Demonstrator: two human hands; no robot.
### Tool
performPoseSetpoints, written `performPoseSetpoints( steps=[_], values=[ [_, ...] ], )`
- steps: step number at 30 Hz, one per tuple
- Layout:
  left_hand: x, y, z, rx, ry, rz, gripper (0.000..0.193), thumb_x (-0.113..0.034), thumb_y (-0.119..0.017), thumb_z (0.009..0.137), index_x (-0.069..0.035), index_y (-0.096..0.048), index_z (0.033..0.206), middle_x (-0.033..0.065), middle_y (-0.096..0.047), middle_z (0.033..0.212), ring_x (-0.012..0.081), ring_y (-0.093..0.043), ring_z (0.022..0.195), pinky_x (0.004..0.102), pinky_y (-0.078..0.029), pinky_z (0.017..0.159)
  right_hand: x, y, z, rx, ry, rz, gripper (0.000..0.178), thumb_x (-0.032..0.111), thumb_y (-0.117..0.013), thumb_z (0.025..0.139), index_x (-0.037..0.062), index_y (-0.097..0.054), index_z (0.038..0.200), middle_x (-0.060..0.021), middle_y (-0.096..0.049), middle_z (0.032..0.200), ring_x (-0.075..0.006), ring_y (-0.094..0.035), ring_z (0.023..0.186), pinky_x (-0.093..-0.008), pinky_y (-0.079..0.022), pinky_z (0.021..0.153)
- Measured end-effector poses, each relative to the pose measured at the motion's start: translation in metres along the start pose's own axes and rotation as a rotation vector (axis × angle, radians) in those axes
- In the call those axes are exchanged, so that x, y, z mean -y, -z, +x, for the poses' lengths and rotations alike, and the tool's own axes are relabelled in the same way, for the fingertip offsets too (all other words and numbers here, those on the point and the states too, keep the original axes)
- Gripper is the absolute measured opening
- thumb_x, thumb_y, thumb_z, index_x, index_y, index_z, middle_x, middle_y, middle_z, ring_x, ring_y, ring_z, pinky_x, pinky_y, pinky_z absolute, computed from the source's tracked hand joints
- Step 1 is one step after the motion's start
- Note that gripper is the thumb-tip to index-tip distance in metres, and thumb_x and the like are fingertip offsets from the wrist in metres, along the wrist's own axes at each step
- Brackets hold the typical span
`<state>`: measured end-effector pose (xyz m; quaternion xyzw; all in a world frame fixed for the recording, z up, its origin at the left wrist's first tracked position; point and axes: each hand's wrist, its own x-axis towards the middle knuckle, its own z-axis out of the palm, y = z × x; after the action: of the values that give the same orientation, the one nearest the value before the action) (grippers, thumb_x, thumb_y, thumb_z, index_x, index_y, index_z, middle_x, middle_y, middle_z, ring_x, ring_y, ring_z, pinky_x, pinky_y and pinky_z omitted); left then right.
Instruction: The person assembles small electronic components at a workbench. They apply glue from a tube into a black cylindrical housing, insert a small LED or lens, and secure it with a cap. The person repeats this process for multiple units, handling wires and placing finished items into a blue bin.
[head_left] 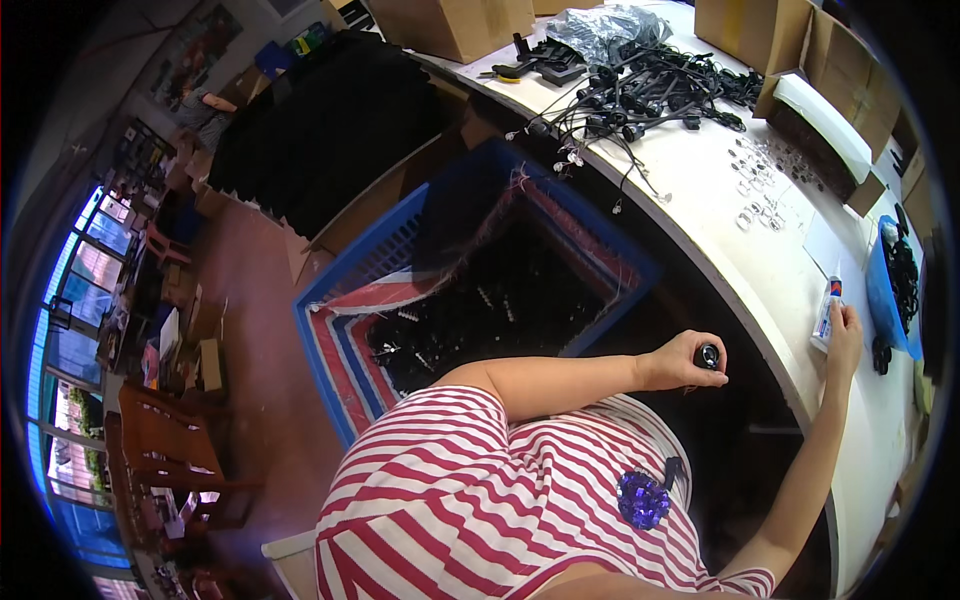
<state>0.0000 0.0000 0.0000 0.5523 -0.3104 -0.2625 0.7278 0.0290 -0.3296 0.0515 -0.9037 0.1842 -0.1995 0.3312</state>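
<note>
My left hand is closed around a small black cylindrical part, its round glossy end facing up, just off the table's near edge. My right hand grips a white glue tube with a blue and red label, its narrow nozzle pointing away from me. The tube is over the white table. Farther along the tabletop lie several clear rings and small dark pieces. A heap of black cables with round black heads sits beyond them, some wires hanging over the edge.
A blue plastic basket, lined with a striped woven sack, holds black parts on my left. Cardboard boxes stand at the back. An open carton and a blue bag of black parts are on the table. Another person is far left.
</note>
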Motion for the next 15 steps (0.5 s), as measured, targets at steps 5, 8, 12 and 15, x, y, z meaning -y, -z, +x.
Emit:
performPoseSetpoints(
  steps=[5, 8, 12, 15],
  values=[
    [-0.026, -0.011, 0.002, -0.114, 0.024, -0.091, 0.016, -0.013, -0.069, 0.076, -0.005, -0.058, 0.084, -0.0014, -0.055, 0.068, 0.0035, -0.050, 0.059, 0.0181, -0.042, 0.052, 0.062, 0.002, -0.097, 0.041, 0.157, 0.548, 0.015, 0.010, -0.051, 0.089, 0.0045, -0.052, 0.075, 0.0032, -0.042, 0.067, -0.0019, -0.036, 0.064, -0.0176, -0.028, 0.055],
    [-0.060, -0.025, 0.011, -0.120, 0.078, -0.031, 0.020, -0.015, -0.070, 0.075, -0.004, -0.062, 0.090, 0.0002, -0.058, 0.074, 0.0047, -0.053, 0.062, 0.0190, -0.044, 0.055, 0.091, 0.005, -0.160, 0.070, 0.125, 0.548, 0.012, 0.007, -0.052, 0.086, 0.0038, -0.053, 0.075, 0.0026, -0.043, 0.068, -0.0047, -0.038, 0.064, -0.0190, -0.031, 0.057],
    [-0.069, -0.029, 0.015, -0.067, 0.095, -0.008, 0.019, -0.006, -0.067, 0.074, 0.000, -0.062, 0.092, 0.0027, -0.061, 0.077, 0.0080, -0.056, 0.067, 0.0210, -0.046, 0.061, 0.109, -0.002, -0.190, 0.136, 0.168, 0.532, 0.007, 0.007, -0.058, 0.081, -0.0002, -0.059, 0.081, -0.0061, -0.056, 0.074, -0.0106, -0.052, 0.065, -0.0233, -0.042, 0.059],
    [-0.067, -0.034, 0.020, -0.045, 0.157, -0.103, 0.018, -0.004, -0.067, 0.074, 0.000, -0.061, 0.091, 0.0026, -0.061, 0.076, 0.0070, -0.057, 0.067, 0.0185, -0.045, 0.061, 0.099, -0.006, -0.197, 0.112, 0.161, 0.567, 0.012, 0.013, -0.061, 0.081, 0.0013, -0.058, 0.081, -0.0077, -0.056, 0.072, -0.0140, -0.054, 0.061, -0.0250, -0.044, 0.056]
  ],
)
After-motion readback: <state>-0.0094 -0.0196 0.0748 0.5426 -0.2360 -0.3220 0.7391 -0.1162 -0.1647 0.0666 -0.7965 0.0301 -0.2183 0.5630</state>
